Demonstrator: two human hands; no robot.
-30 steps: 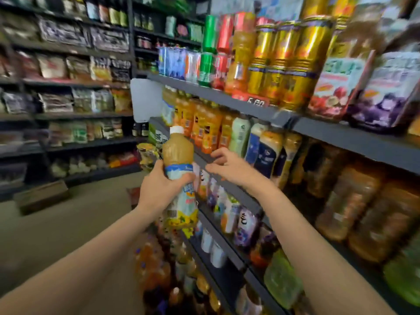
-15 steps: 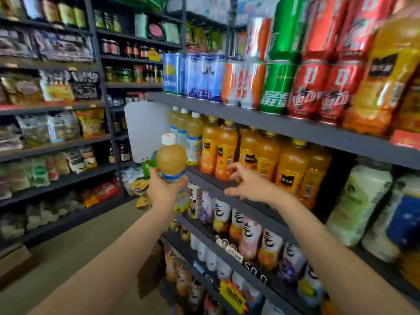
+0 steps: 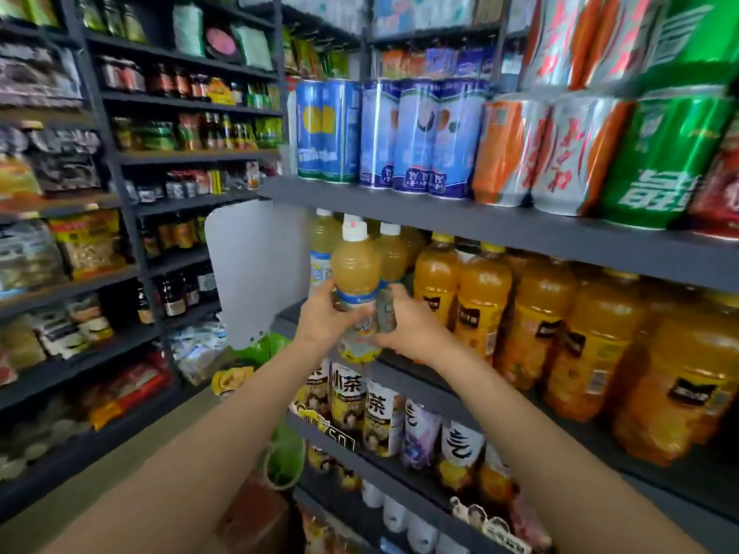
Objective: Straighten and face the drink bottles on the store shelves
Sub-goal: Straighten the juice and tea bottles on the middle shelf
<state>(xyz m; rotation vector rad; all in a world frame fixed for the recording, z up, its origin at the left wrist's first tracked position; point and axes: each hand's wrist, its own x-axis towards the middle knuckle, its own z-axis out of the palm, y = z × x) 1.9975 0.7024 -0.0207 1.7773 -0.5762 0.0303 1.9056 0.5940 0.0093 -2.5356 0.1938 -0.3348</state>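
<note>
Head view. I have both hands on one pale-yellow juice bottle (image 3: 355, 273) with a white cap, upright, raised in front of the middle shelf (image 3: 500, 229)'s left end. My left hand (image 3: 322, 319) wraps its label from the left, fingers curled round it; my right hand (image 3: 408, 323) grips the same label from the right, thumb across the front. Bottle base sits clear above the shelf edge below. Just behind it stand two like bottles (image 3: 390, 253). To the right, a row of orange juice bottles (image 3: 484, 301). Shelf above carries blue cans (image 3: 416, 133); shelf below, tea bottles (image 3: 348, 397).
</note>
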